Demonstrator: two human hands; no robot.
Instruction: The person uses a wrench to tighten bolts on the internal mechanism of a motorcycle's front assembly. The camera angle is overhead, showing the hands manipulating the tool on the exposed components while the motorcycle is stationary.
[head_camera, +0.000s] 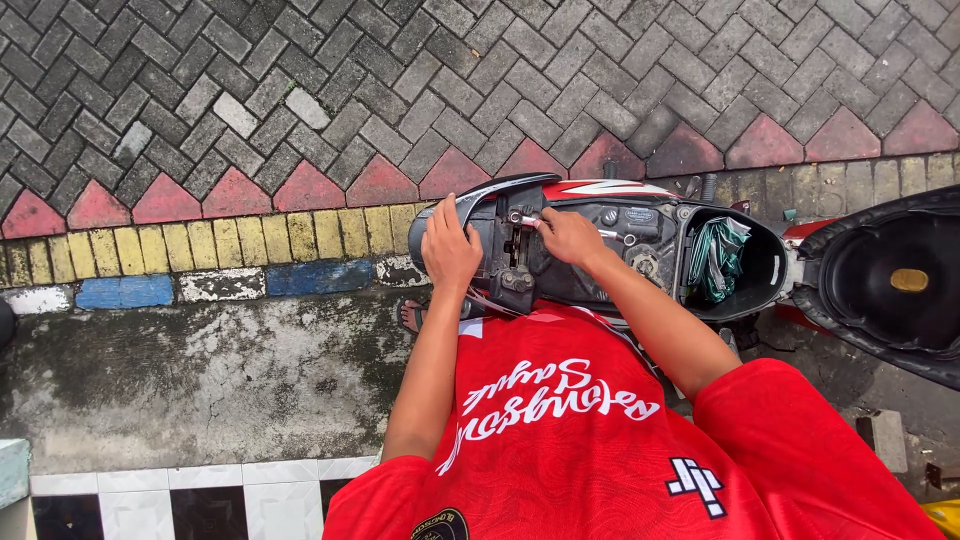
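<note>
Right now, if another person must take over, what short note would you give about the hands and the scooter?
Left hand: flat on the rear end of the scooter, holding nothing.
Right hand: grips a thin tool, its tip at the dark rear frame.
Seat is lifted open; a green cloth lies in the storage box.
Rear cover looks already removed. Whether any fastener is loose, I cannot tell.

A single head-worn camera looks almost straight down from above the person's red shirt (570, 440). It faces the open rear of a scooter (620, 240) at arm's length, with brick paving (300, 90) filling the upper frame beyond.
</note>
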